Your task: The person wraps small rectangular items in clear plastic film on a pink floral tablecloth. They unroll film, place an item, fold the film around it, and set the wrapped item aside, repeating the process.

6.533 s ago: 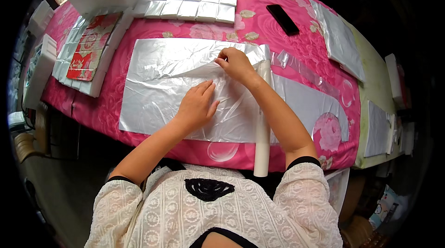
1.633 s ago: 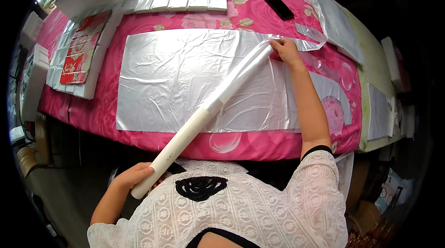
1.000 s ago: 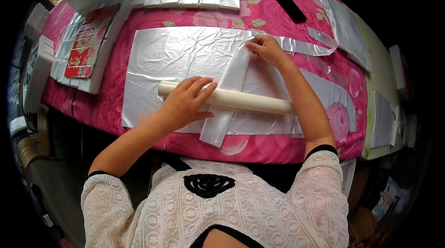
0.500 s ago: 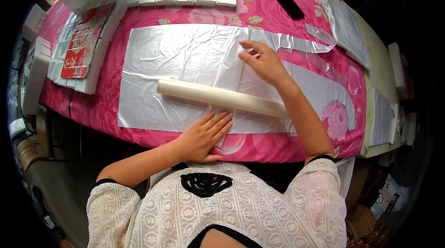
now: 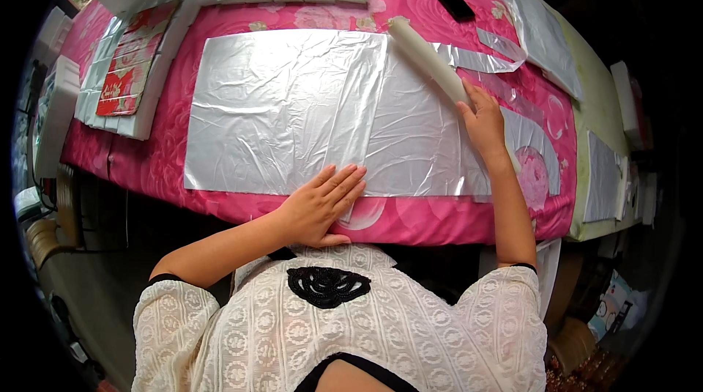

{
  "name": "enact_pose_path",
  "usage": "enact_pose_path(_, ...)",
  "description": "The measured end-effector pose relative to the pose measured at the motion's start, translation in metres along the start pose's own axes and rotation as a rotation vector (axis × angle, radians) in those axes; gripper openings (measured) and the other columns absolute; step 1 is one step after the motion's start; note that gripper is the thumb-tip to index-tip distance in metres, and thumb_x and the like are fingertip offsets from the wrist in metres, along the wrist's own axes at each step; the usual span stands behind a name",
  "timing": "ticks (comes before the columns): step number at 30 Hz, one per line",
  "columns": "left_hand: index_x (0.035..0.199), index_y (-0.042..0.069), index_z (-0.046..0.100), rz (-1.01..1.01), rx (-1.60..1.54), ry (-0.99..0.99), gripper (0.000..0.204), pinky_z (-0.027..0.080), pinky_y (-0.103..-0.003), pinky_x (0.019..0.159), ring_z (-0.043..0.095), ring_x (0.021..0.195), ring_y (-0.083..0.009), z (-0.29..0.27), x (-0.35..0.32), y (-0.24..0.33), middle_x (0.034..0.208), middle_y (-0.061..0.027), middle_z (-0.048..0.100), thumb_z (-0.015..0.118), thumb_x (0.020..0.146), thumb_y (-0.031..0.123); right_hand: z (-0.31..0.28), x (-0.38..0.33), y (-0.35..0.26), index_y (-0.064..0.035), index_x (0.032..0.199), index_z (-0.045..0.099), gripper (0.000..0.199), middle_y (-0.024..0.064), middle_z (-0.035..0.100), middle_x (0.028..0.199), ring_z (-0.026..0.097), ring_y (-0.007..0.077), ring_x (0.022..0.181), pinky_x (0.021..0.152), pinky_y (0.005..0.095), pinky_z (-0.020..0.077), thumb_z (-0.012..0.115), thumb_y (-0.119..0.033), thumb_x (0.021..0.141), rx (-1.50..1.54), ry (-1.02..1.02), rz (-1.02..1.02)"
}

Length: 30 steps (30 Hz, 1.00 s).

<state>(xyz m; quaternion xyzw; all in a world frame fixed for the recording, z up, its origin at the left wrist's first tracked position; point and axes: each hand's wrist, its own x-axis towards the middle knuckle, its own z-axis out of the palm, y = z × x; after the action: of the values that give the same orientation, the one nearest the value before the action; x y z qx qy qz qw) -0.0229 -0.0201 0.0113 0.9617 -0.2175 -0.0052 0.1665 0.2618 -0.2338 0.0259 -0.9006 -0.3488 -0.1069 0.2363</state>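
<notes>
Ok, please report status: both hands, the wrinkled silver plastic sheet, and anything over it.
Left hand flat at near edge of silver plastic sheet. Right hand on off-white cylindrical tube, grip unclear. Sheet laid out; tube slants over its right part.

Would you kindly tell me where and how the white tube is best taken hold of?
Probably around its middle, from the right: the white tube is long, straight and round, slanting with its far end toward the left, so a mid-length grip should balance it. The right hand is at about that part, coming from the near right.
</notes>
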Motion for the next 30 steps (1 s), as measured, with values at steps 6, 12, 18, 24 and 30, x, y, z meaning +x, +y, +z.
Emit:
enact_pose_path(6,0.132,-0.006,0.035,-0.085,0.033,-0.017,0.083,0.015,-0.048,0.11,0.024,0.135,-0.0332,0.01,0.002,0.026,0.143,-0.022,0.028,0.057,0.076,0.051,-0.007,-0.052,-0.097,-0.012,0.115,0.061,0.046,0.0071,0.061,0.112,0.054,0.0259,0.103,0.092,0.0377,0.0415,0.065,-0.004,0.07,0.29,-0.428,-0.386)
enact_pose_path(12,0.133,-0.003,0.035,-0.148,0.085,0.014,0.07,0.018,-0.046,0.109,0.023,0.136,-0.0318,0.02,0.0,0.038,0.144,-0.0204,0.027,0.055,0.08,0.037,0.027,-0.011,-0.111,-0.0112,0.117,0.059,0.047,0.0057,0.06,0.114,0.053,0.0266,0.103,0.092,0.0369,0.0399,0.065,-0.002,0.072,0.286,-0.302,-0.493)
enact_pose_path(18,0.134,-0.003,0.035,-0.01,-0.07,-0.007,0.075,0.021,-0.044,0.11,0.025,0.136,-0.0304,0.011,-0.005,0.025,0.144,-0.0196,0.028,0.064,0.074,0.031,0.069,0.086,-0.089,-0.0099,0.122,0.056,0.047,0.0086,0.061,0.115,0.053,0.0279,0.109,0.096,0.0362,0.038,0.06,0.001,0.076,0.339,-0.322,-0.336)
enact_pose_path(24,0.123,0.0,0.046,0.132,-0.147,0.071,0.059,0.033,-0.039,0.106,0.04,0.126,-0.0289,0.012,-0.032,-0.002,0.136,-0.0158,0.04,0.067,0.075,0.027,0.071,0.076,-0.095,-0.0095,0.118,0.058,0.047,0.0114,0.054,0.122,0.047,0.0304,0.115,0.096,0.0384,0.0402,0.061,0.001,0.072,0.205,-0.021,-0.495)
enact_pose_path(30,0.1,0.0,0.057,0.244,-0.156,0.19,0.03,0.044,-0.036,0.095,0.052,0.113,-0.0273,0.014,-0.037,-0.008,0.124,-0.0146,0.051,0.061,0.079,0.02,0.027,-0.027,-0.124,-0.0027,0.115,0.055,0.051,0.013,0.054,0.12,0.048,0.0316,0.115,0.097,0.0389,0.0404,0.054,0.004,0.065,0.43,-0.565,-0.683)
